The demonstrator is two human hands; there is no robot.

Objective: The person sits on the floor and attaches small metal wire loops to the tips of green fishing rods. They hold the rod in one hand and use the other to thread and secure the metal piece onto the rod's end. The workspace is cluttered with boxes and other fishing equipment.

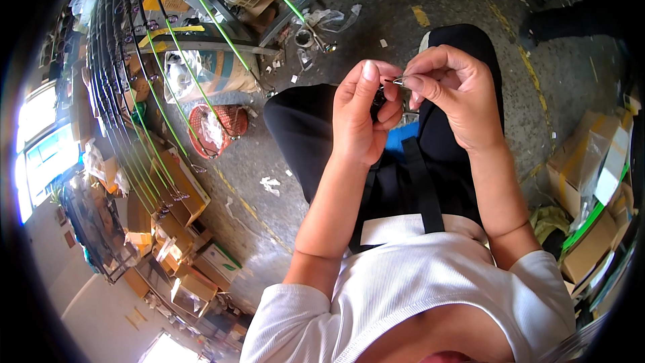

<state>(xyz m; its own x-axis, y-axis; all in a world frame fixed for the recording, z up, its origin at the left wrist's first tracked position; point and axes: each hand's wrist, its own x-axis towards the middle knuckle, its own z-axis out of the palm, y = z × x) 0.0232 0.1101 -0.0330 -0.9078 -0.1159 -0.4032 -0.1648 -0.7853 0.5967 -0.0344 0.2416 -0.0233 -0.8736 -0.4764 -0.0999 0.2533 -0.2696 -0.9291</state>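
Metal ring [398, 81] pinched by right hand [450, 97] fingers; raised left hand [359, 117] grips dark piece [378, 102].

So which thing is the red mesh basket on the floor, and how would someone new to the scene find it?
Start at the long rack of dark rods with bright green shafts on the person's left. Below it, on the grey concrete floor beside the black-trousered knee, sits the round red mesh basket holding crumpled clear plastic. It is the only red, round container; its neighbours are brown cardboard boxes and a pale sack.
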